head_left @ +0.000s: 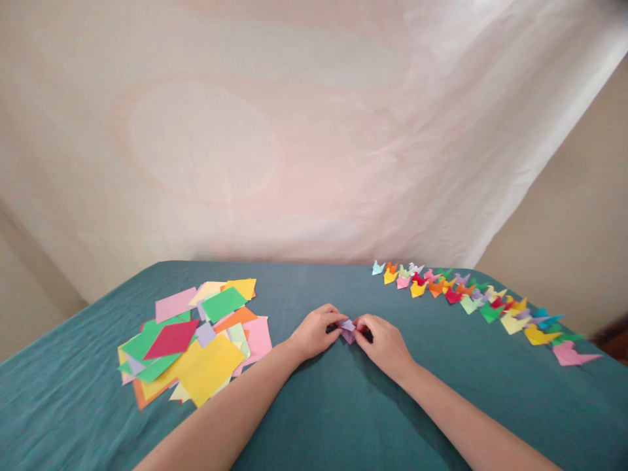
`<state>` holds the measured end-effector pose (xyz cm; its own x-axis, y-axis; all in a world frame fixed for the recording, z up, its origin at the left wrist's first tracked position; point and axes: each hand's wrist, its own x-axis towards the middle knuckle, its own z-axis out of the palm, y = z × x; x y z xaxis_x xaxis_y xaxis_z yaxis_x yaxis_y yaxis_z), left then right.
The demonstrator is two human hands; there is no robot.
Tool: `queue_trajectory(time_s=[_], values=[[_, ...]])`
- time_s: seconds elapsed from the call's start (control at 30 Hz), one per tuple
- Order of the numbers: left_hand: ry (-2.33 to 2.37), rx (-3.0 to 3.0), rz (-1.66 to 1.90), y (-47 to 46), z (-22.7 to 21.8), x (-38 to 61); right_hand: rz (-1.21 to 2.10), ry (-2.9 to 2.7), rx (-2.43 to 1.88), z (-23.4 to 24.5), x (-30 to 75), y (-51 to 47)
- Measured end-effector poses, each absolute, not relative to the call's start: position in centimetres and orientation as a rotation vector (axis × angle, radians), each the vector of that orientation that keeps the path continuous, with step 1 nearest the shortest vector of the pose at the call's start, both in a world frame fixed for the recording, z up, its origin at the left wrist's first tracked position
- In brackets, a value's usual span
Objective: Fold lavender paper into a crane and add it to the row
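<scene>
Two bare hands meet over the work here: the left hand (318, 331) at nine o'clock, the right hand (385, 341) at three, and between them a small, folded piece of lilac paper (348, 331). Neither hand is nearer; both are right on it! Left fingertips pinch its left edge, right fingertips nip its right, and the hands themselves stand just apart, with only that paper bridging them. Its wider flap shows toward twelve, its body narrowing toward six. Long axis? Too small and too covered by fingers to call. Both forearms come in low, the left from about seven o'clock, the right from about four.

Underneath, a dark teal cloth (314, 418) covers the table, creased over at the far left. Out at nine o'clock, well apart from the left hand, sprawls a loose, overlapping heap of flat coloured paper sheets (210, 369), yellow, green, red, pink and orange. And look across the other side: a long band of little folded paper birds (513, 323) in many colours, sweeping from one o'clock round to three! Beyond the table's far edge at twelve hangs a pale, pinkish fabric sheet (314, 163), with plain beige wall (574, 196) showing at two.
</scene>
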<state>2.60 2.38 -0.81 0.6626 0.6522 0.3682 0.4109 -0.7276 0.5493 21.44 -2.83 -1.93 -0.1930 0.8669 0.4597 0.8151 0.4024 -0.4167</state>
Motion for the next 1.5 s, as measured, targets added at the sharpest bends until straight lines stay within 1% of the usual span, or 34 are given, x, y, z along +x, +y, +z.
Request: queue_trajectory(time_s=[0.2,0.57,1.0,1.5], values=[[0.808,2.423,0.824,2.5,-1.0,2.5,0.185,-2.005,-1.466,-1.8,21.1,-1.9],[0.782,2.295,0.901,2.5,-1.5,2.6,0.425,-1.846,-1.325,-2.8,20.9,-0.4],[0.783,2.339,0.904,2.8,-1.4,2.7,0.435,-1.828,-1.341,-3.2,20.9,-0.2],[0.759,2.026,0.850,4.0,-2.6,2.5,0.500,-1.795,-1.349,-3.4,21.0,0.1]])
